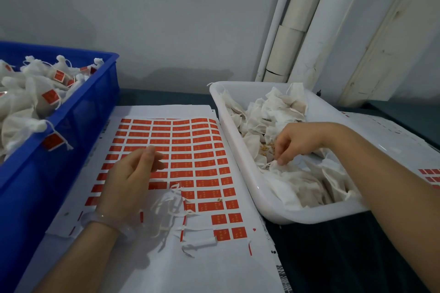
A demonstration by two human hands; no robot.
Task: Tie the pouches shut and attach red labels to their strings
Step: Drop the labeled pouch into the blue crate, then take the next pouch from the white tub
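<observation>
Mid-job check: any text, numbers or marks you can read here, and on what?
Nothing can be read.
Red labels on the sheet: yellow marks, too blurred.
Tied pouches in the blue crate: their red tags, too blurred.
Sheet edge: dark barcode-like print, too small.

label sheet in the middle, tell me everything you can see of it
The label sheet is white backing paper carrying a grid of small red labels with pale print. Its lower left is peeled bare, with curled white scraps. It lies flat between the blue crate and white tray; the left hand is over it.
</observation>
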